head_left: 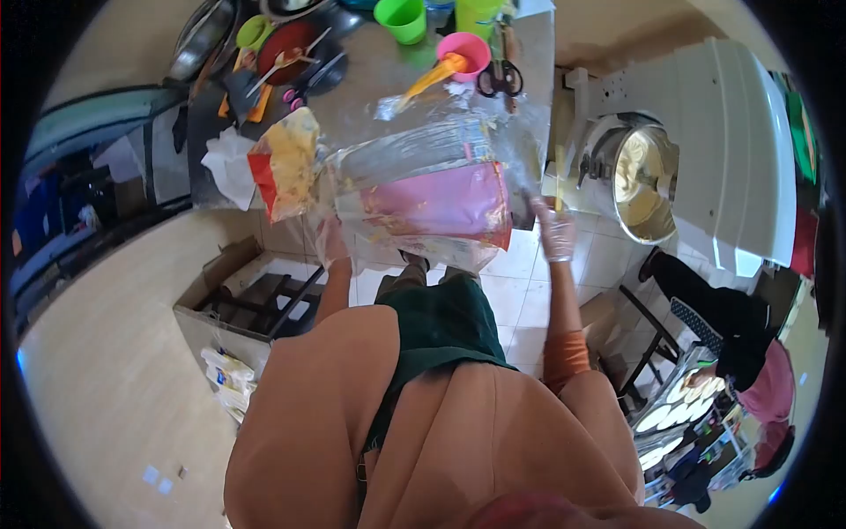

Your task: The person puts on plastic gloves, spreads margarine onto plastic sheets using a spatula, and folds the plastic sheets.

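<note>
Clear plastic bags (405, 152) lie over the front of the metal table, with a pink bag (432, 204) among them, smeared with yellow bits. They overhang the edge towards my body. My left hand (333, 242), in a clear glove, is at the left end of the bags; plastic and blur hide its fingers. To the right of the bags, beside the table edge, is my gloved right hand (555, 234). Its fingers point away from me, slightly apart, with nothing plainly held. A crumpled yellow and red bag (289, 167) rests just left of the pink one.
Farther back are a pink cup (463, 55) with an orange-filled piping bag, black scissors (500, 79), a green cup (401, 19) and a red bowl (286, 53). At right stands a mixer (714, 150) with a steel bowl (648, 220) of cream. Another person (762, 353) works behind it.
</note>
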Motion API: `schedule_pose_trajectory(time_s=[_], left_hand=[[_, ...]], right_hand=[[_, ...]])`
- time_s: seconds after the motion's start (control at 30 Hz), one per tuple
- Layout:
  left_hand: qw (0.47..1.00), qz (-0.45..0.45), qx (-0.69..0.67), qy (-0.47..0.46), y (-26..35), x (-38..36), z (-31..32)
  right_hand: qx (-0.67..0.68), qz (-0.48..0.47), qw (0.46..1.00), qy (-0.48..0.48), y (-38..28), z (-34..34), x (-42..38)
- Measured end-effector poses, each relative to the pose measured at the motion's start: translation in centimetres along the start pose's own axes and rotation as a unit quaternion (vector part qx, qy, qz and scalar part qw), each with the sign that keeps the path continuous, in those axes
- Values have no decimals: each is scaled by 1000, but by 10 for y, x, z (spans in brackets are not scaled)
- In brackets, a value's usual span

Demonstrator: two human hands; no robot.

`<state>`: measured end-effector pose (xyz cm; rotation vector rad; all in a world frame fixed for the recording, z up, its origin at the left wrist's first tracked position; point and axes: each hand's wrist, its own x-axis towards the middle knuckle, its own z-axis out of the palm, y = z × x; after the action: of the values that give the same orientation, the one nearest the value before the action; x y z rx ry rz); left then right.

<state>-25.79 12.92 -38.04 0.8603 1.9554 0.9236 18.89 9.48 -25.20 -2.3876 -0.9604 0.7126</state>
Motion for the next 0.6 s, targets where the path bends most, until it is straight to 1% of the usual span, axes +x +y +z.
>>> schedule_pose_trajectory(time_s=[0.03, 0.1, 0.13, 0.17, 0.23, 0.3, 0.33, 0.37, 0.4, 0.43, 0.47, 0.5, 0.57, 0.6], left_hand=[[995, 11, -30, -91, -13, 7, -8], [967, -17, 113, -227, 6, 0, -13], [945, -12, 152, -288, 8, -2, -14], [918, -2, 189, -348, 10, -3, -16], [865, 47, 207, -454, -12, -10, -21], [866, 72, 195, -455, -39, -19, -29], [866, 83, 189, -456, -37, -28, -33], [879, -16, 152, -451, -34, -36, -39], [882, -115, 114, -443, 0, -45, -50], [874, -211, 76, -430, 34, -50, -62], [862, -247, 4, -442, 52, -52, -75], [859, -266, -59, -435, 51, -48, -79], [841, -301, -185, -410, 45, -40, -85], [817, -331, -274, -384, 57, -31, -86]], right_hand=[[-89, -42, 995, 34, -25, 5, -15], [-175, 10, 984, 19, -46, 10, -35], [-216, 33, 976, 16, -55, 10, -38], [-236, 26, 971, 15, -48, 16, -46], [-250, 30, 967, 33, -48, 21, -65], [-227, 78, 970, -30, -50, 23, -72], [-216, 103, 969, -62, -47, 24, -74], [-215, 10, 973, -79, -20, 30, -72], [-211, -81, 969, -97, 26, 40, -65], [-70, 9, 986, -151, 14, 33, -68], [64, 111, 976, -178, 2, 26, -70], [155, 132, 964, -170, 2, 21, -64], [332, 171, 914, -157, 3, 12, -42], [371, 171, 902, -142, -13, 12, -33]])
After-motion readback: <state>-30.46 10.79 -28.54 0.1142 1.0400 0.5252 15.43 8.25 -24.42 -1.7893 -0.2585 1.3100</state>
